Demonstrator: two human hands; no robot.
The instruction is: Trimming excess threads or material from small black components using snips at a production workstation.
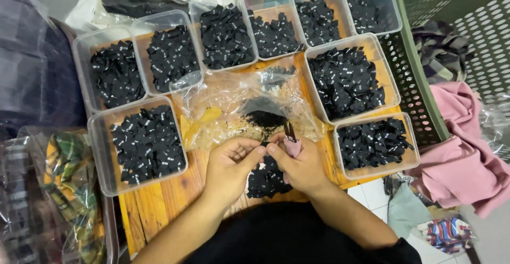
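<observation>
My left hand and my right hand meet over a small wooden table, fingertips pinched together on a small black fabric label. The right hand also grips small scissors with pink handles. Under the hands lies a loose pile of black labels. Just beyond them a crumpled clear plastic bag holds more black labels.
Several clear plastic tubs of black labels ring the table, such as one at the left and one at the right. A green perforated basket with pink cloth stands at right. Bagged plaid fabric lies at left.
</observation>
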